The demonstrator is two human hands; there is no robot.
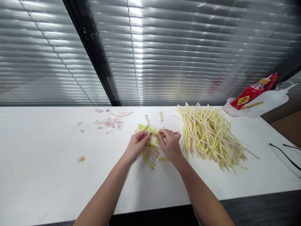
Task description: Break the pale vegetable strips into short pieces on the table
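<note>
A brown stain (81,159) marks a white tabletop (54,185) well to the left of the large pile (211,138) of pale and yellow strips, with loose colored loops (113,124) scattered on the same side of the pile, toward the table's far edge. Nearer the pile, a person's left hand (138,144) is closed in a pinch, thumb and fingertips together on what appears to be a yellow strip (149,133). A small heap (150,152) of similar strips lies left of the large pile, beneath and between the two hands, its pieces pointing several ways. The right hand (171,145), also pinched, seems to grip another yellow piece (155,131); its fingertips sit near the left hand's, with a narrow gap between. Of the two, the right hand is nearer the large pile, which lies just beyond it to the right, most strips running lengthwise from the far side toward the person, slanting rightward. To the right of the pile, toward the far edge, a red bottle (249,94) leans beside a white squeeze bottle (270,102).
</note>
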